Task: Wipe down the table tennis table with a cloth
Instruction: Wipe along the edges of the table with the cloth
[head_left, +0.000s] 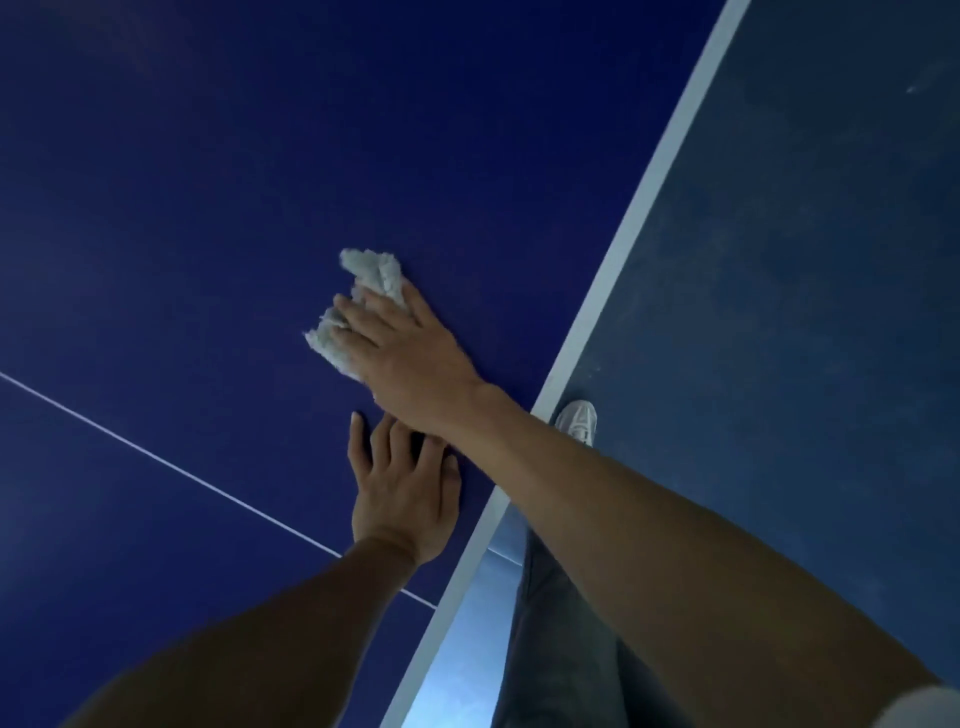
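Nearest the camera, the person's grey trouser leg (561, 623) and a white shoe (577, 422) stand on the dark floor (805, 312) just beside the white border stripe (613, 260) of the table tennis table (260, 182). Next, the left hand (402, 493) lies flat on the blue surface, fingers spread and holding nothing, apparently bracing the lean; it sits near the thin white centre line (156, 457). Beyond it, the right hand (410, 358) presses a crumpled white cloth (371, 291) against the tabletop, fingers extended over the wad, which bulges out past the fingertips. The cloth lies close to the table's edge, with a wide blue expanse farther out. No wet streaks or dust boundary can be made out, so the wiped portion cannot be told; judging by the hand's position, most of the visible surface is probably yet to be covered.
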